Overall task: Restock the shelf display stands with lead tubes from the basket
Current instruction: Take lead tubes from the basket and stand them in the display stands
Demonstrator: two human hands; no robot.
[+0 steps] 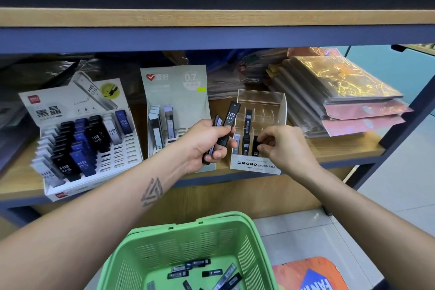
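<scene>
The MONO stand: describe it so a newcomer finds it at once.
On the wooden shelf, three display stands sit in a row; the MONO stand is the rightmost, beside the stacked glossy packets. Unlike its two cardboard neighbours, it has a clear acrylic back and mostly vacant slots.

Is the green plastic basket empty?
No, several lead tubes lie on the bottom of the green plastic basket.

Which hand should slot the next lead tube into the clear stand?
Right. The right hand is already at the clear stand, pinching a tube into its front row; the left hand holds spare tubes beside it.
</scene>
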